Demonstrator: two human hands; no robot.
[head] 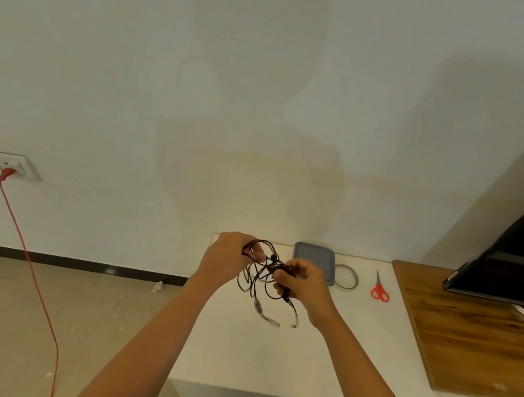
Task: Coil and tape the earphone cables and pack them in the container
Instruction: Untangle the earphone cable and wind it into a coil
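Note:
A tangle of black earphone cables hangs in the air above the white table. My left hand grips the loops at the upper left of the tangle. My right hand pinches the cables at the right, near a small inline part. Loose ends dangle below, blurred. Behind my right hand lies a grey container lid, partly hidden; whether a container sits under it I cannot tell. A roll of tape lies flat just right of the lid.
Red-handled scissors lie right of the tape. A wooden board covers the table's right side, with a dark screen standing on it. A red cord runs from a wall socket down to the floor at left.

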